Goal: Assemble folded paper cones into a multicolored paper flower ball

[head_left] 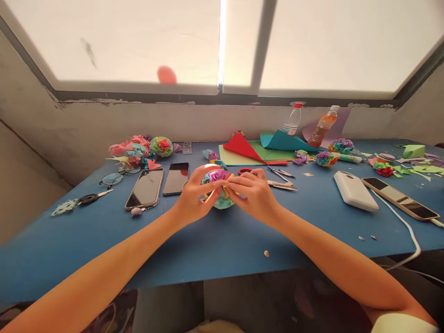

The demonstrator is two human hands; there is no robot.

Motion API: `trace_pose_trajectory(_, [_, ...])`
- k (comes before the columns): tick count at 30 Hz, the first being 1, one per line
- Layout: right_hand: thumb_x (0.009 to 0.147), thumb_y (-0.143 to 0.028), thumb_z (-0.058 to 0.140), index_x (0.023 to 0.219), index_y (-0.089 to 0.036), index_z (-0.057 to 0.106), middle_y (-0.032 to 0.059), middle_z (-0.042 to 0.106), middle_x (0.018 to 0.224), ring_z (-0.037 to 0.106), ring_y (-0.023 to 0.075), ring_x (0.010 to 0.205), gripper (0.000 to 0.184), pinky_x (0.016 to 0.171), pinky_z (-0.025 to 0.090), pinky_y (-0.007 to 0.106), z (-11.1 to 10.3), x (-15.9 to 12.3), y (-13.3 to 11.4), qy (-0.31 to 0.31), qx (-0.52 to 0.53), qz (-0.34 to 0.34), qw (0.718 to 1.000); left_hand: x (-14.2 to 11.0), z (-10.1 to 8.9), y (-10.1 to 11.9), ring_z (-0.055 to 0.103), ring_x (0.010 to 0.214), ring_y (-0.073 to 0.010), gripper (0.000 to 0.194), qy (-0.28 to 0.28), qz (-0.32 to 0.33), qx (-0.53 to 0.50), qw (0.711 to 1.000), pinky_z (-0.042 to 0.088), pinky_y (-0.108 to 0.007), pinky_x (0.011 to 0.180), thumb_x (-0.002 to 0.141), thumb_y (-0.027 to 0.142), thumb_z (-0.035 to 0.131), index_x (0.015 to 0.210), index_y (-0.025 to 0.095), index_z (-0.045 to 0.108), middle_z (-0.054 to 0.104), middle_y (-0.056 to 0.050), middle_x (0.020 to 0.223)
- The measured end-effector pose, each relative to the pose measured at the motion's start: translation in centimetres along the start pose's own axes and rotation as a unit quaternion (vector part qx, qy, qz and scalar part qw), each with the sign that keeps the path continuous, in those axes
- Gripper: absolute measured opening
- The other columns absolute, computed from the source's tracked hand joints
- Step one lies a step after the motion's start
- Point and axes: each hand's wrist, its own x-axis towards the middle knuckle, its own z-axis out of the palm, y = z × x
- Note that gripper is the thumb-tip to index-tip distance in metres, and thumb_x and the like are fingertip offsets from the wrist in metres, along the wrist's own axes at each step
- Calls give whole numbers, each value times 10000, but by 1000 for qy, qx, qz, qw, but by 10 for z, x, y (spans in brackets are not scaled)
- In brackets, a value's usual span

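Showing between 2 hands [193,196] [255,193] is a paper ball [222,202].

Around the paper ball [223,204], the left hand [196,196] and right hand [255,193] covered both flanks, and what lay under their meeting fingertips could not be made out. At three o'clock, the right hand hid part of the scissors [282,185]. At two, the teal sheet [286,141] concealed the clear bottle's [292,121] base. A red shape [167,75] at eleven was blurred. Toward five, a small fleck [266,254] was too tiny to identify. At four, the picture's edge cropped a pale sleeve [402,323].
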Motion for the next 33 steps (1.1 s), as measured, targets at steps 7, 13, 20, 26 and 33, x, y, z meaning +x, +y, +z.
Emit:
trace_pose_trajectory(7, [900,-214,522,808,-224,661,-39,727,888,582,111,728,167,772,301,335,-1,1,-1,0,-3,-12,1000,-1,5,-10,489,1220,-249,498,-95,-300,-168,934,448,-391,980,889,440,470,1334,221,430,484,-89,1367])
trace_pose_trajectory(13, [884,-223,531,798,-227,684,-24,729,876,598,114,701,175,737,324,329,0,1,-3,1,8,55,998,-4,9,-9,466,1237,-227,461,-120,-226,-182,949,391,-388,1050,908,436,453,1317,223,435,490,-92,1348])
trace_pose_trajectory(20, [880,-213,504,757,-191,659,37,697,832,620,142,742,199,689,448,277,5,-1,-5,46,77,120,989,-10,26,13,316,1343,-255,530,-114,-177,-94,973,323,-446,1100,906,412,464,1370,208,310,349,-143,1419])
trace_pose_trajectory(26, [926,-176,383,1118,-215,549,46,651,945,612,127,837,256,766,487,261,-3,3,2,79,185,110,973,-11,23,12,342,1312,-263,561,-111,-175,-65,976,349,-455,1076,865,347,531,1358,203,306,360,-149,1380])
trace_pose_trajectory(33, [831,-107,396,975,-193,611,30,666,914,621,128,799,273,657,485,233,-8,10,41,-233,254,182,921,-13,14,6,435,1256,-239,615,-134,-162,-139,968,399,-416,1049,738,92,431,1338,189,337,422,-123,1367])
